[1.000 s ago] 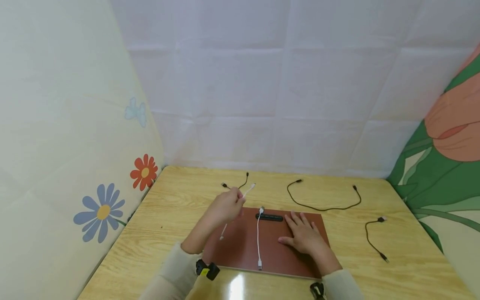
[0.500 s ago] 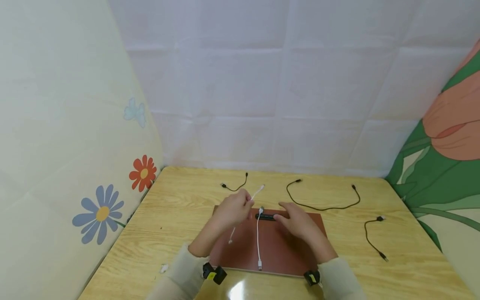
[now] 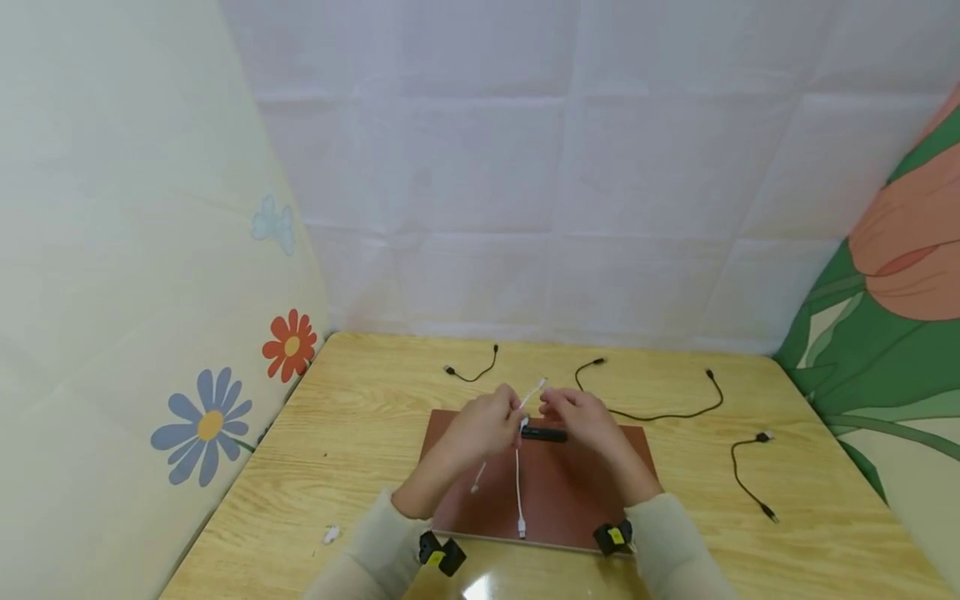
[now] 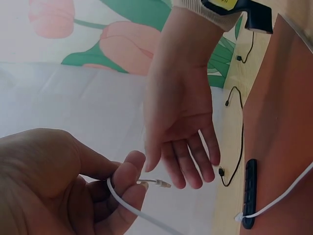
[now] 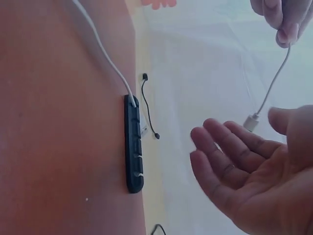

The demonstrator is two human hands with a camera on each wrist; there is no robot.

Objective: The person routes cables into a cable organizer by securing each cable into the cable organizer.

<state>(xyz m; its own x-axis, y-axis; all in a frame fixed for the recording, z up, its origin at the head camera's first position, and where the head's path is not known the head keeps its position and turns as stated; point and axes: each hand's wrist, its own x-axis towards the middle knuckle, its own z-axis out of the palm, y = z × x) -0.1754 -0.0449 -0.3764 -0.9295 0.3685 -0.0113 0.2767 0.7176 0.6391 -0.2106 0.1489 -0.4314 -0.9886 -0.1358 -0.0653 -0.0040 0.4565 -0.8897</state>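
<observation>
My left hand [image 3: 480, 425] pinches a thin white USB cable [image 4: 129, 207] between thumb and fingers. One connector [image 5: 252, 122] sticks out toward the right hand; the other end hangs down over the brown board [image 3: 570, 500]. With palm turned up and fingers loosely bent, my right hand [image 5: 254, 171] is beside that connector, apart from it in the right wrist view. Below the hands a black slotted cable holder [image 3: 546, 434] lies along the board's far edge. A second white cable [image 3: 518, 492] sits in the holder's left-end slot and runs down toward the board's near edge.
Several black cables lie on the wooden table [image 3: 360, 433]: a short one [image 3: 476, 380] behind the board, a long curved one [image 3: 667, 416] at the back right, another [image 3: 738, 479] at the right. A small white scrap [image 3: 331, 534] lies at the left front.
My left hand has carried the white cable rightward above the holder. My right hand has lifted off the board, moved left and turned palm up near the cable's connector.
</observation>
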